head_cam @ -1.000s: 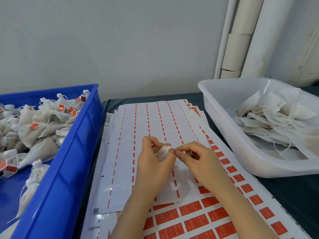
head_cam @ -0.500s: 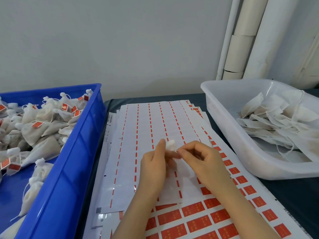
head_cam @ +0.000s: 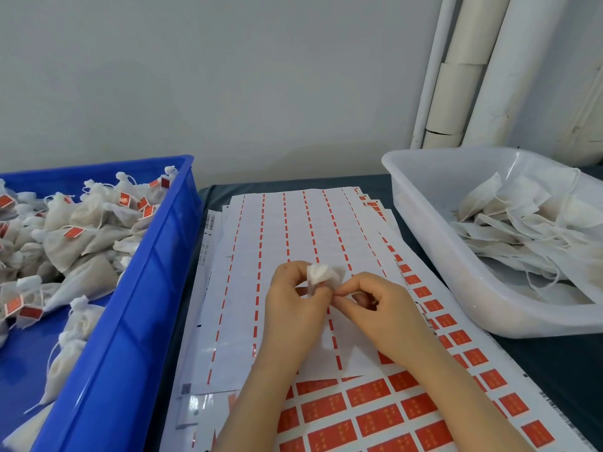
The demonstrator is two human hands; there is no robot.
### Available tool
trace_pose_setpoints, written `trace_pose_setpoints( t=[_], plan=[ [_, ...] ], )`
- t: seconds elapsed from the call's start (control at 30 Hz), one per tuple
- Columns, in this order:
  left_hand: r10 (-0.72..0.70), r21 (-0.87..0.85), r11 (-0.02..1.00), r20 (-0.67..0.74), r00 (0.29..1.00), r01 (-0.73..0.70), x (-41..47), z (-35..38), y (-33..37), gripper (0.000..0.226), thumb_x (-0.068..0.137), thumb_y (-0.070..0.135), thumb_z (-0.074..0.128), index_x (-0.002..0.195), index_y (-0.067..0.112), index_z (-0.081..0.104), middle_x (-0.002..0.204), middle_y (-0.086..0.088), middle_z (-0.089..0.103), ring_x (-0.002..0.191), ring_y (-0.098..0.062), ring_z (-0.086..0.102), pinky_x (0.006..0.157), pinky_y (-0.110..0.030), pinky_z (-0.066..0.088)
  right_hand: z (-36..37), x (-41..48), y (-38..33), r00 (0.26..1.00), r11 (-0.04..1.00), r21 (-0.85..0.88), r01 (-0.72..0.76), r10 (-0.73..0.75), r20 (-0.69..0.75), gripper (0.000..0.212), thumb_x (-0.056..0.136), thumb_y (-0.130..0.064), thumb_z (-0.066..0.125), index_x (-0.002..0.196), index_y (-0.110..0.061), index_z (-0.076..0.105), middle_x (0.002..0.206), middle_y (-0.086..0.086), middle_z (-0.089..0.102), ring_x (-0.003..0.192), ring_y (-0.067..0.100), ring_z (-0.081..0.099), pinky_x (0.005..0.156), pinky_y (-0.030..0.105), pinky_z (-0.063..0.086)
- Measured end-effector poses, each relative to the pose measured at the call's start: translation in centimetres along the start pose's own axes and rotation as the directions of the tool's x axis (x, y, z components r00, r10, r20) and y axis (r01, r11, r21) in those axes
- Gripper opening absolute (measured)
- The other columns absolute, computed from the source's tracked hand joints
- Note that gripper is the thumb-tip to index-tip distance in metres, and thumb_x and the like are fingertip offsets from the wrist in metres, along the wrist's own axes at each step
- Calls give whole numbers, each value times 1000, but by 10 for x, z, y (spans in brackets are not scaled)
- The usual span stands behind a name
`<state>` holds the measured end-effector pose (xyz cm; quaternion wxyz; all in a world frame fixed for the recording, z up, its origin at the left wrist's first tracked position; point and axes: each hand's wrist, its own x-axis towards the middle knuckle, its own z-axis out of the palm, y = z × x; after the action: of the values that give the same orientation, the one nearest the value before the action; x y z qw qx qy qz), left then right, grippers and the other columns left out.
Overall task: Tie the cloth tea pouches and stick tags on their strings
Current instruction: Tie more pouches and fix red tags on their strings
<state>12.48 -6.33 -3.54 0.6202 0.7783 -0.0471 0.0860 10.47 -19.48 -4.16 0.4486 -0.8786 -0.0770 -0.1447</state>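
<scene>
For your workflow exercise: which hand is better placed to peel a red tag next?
Probably the right hand: red tags lie just beside it, while the left hand grips the pouch.

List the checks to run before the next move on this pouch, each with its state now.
1. Pouch held in the left hand: ok, fingers pinch it.
2. Right hand on the string: cannot tell, string hidden.
3. Knot tied: cannot tell.
4. Tag on this pouch: not ok, none shows.
5. Red tags left to peel: ok, rows lie under the forearms.
6. Room in the blue bin: ok, bare floor shows.
</scene>
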Motion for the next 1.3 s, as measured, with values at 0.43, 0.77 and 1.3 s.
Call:
trace_pose_setpoints(
  t=[0.43, 0.77, 1.3],
  plan=[
    [346, 339, 891, -71, 935, -304, 0, 1, -10, 23, 80, 7, 72, 82, 24, 56, 95, 14, 51, 95, -9, 49, 80, -15, 40, 1, -3, 2, 976, 960, -186, 211, -217, -16, 7, 79, -20, 71, 77, -18, 65, 89, -16, 57, 97, 0, 44, 87, 15, 33],
    [-29, 17, 999, -120, 992, 32, 0, 0, -6, 26, 83, 27, 70, 61, 16, 64, 80, 7, 68, 79, -7, 61, 66, -17, 40, 9, 0, 0, 925, 884, -387, 262, -344, -160, 19, 72, -12, 78, 68, -12, 59, 76, -1, 58, 83, 6, 40, 73, 14, 32],
    [-157, -364, 912, 116, 981, 189, -2, 0, -2, 14, 83, 31, 68, 90, 39, 77, 99, 13, 74, 101, -4, 65, 89, -24, 48, 15, 0, 1, 883, 797, -521, 305, -441, -159, 14, 74, -17, 76, 75, -16, 62, 82, -4, 62, 82, 14, 52, 72, 26, 44]
  ],
)
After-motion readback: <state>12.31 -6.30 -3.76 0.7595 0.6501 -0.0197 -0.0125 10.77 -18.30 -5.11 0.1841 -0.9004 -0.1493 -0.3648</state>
